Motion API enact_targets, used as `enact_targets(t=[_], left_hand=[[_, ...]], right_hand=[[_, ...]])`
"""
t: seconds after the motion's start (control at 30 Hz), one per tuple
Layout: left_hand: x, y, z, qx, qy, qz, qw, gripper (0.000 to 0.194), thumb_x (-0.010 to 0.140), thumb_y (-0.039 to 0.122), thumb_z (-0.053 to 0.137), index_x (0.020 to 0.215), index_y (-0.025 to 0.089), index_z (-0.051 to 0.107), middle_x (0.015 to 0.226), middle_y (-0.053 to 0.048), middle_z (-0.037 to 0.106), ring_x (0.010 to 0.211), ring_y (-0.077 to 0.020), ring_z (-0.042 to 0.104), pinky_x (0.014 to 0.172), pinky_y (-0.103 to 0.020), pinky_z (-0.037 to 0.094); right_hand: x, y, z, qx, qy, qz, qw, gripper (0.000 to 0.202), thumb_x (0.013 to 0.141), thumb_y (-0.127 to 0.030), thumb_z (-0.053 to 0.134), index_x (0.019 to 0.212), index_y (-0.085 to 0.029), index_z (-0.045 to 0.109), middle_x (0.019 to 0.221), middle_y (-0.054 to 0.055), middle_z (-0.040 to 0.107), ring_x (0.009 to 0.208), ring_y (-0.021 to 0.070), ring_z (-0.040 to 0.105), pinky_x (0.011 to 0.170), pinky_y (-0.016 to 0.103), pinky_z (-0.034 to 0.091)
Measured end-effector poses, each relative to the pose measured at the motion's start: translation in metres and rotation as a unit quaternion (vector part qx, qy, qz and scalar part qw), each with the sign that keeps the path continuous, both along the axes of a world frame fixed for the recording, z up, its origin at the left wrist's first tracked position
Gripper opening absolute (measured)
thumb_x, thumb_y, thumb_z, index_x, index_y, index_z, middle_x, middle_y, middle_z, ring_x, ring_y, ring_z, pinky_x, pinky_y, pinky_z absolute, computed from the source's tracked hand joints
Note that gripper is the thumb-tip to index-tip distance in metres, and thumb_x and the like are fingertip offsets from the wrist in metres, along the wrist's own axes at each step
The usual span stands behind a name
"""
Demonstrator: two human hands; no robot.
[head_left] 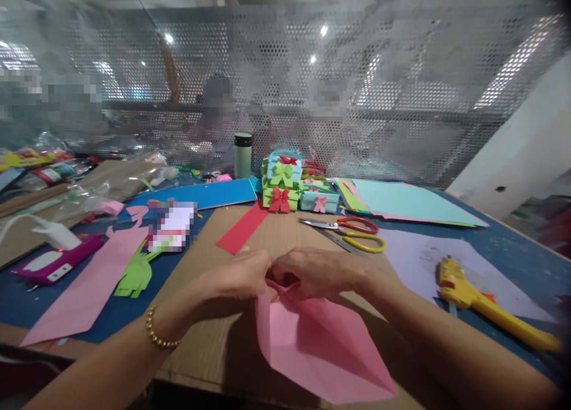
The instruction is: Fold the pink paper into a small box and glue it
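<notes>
A creased sheet of pink paper (pixel 312 344), partly folded, slants toward me over the cardboard at the table's front. My left hand (pixel 243 276) is closed on its upper left edge, and a beaded bracelet circles that wrist. Right beside it, my right hand (pixel 312 272) pinches the same far edge with curled fingers. The fingertips meet at the fold and are partly hidden. Scissors (pixel 352 234) with red and yellow handles lie just beyond the right hand. A red paper strip (pixel 243 227) rests past the left hand.
Small paper boxes with bows (pixel 281 187) are stacked at the back near a green bottle (pixel 243 154). A yellow glue gun (pixel 477 297) lies right on pale paper. Coloured sheets (pixel 414 199) are piled behind. Left are pink paper (pixel 93 285), green cut-outs (pixel 136 273) and a purple power strip (pixel 57 258).
</notes>
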State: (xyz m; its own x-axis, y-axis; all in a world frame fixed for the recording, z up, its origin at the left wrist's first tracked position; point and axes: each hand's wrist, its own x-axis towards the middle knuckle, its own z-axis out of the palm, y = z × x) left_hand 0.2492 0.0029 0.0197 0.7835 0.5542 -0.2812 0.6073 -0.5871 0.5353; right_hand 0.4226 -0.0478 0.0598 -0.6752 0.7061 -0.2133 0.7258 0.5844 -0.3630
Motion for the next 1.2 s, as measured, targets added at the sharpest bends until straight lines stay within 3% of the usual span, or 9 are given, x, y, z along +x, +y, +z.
enact_targets(t=[0.2,0.4,0.7,0.9,1.2], left_hand=[[0.0,-0.005,0.009,0.037,0.0,-0.007,0.999,0.016,0.064,0.031,0.062,0.072,0.02,0.07,0.058,0.001,0.055,0.058,-0.015,0.05,0.05,-0.025,0.032],[-0.005,-0.004,0.022,-0.015,0.013,-0.039,0.999,0.023,0.063,0.028,0.061,0.081,0.02,0.073,0.063,0.001,0.055,0.058,-0.0129,0.047,0.05,-0.024,0.031],[0.0,-0.005,0.019,0.001,0.023,-0.02,1.0,0.021,0.063,0.031,0.068,0.077,0.017,0.074,0.065,0.0,0.06,0.062,-0.0144,0.051,0.057,-0.025,0.038],[-0.004,-0.002,0.011,-0.026,-0.015,-0.026,0.999,0.026,0.064,0.034,0.066,0.081,0.017,0.075,0.064,0.0,0.06,0.06,-0.0137,0.051,0.053,-0.024,0.035],[-0.002,0.0,0.008,-0.019,-0.018,-0.031,0.999,0.022,0.062,0.029,0.065,0.08,0.017,0.073,0.062,0.003,0.055,0.058,-0.0114,0.044,0.049,-0.023,0.03]], right_hand=[[0.001,0.001,-0.001,-0.018,-0.002,-0.007,1.0,0.012,0.073,-0.014,0.062,0.085,-0.017,0.064,0.075,-0.001,0.062,0.06,0.0095,0.047,0.053,0.022,0.029],[0.004,0.003,-0.003,-0.045,0.023,0.013,0.999,0.012,0.071,-0.01,0.062,0.08,-0.017,0.062,0.071,-0.004,0.058,0.058,0.0077,0.046,0.05,0.02,0.027],[0.002,-0.001,-0.001,-0.022,0.019,0.007,1.0,0.02,0.073,-0.008,0.061,0.09,-0.017,0.067,0.082,0.0,0.065,0.066,0.0102,0.051,0.056,0.02,0.032],[0.0,-0.003,0.002,-0.015,0.014,0.002,1.0,0.016,0.076,-0.017,0.069,0.092,-0.017,0.068,0.083,0.001,0.066,0.067,0.0109,0.052,0.057,0.021,0.033],[0.0,-0.003,-0.007,0.016,0.052,0.007,0.998,0.015,0.074,-0.011,0.06,0.085,-0.018,0.068,0.082,0.0,0.069,0.069,0.0115,0.056,0.059,0.021,0.035]])
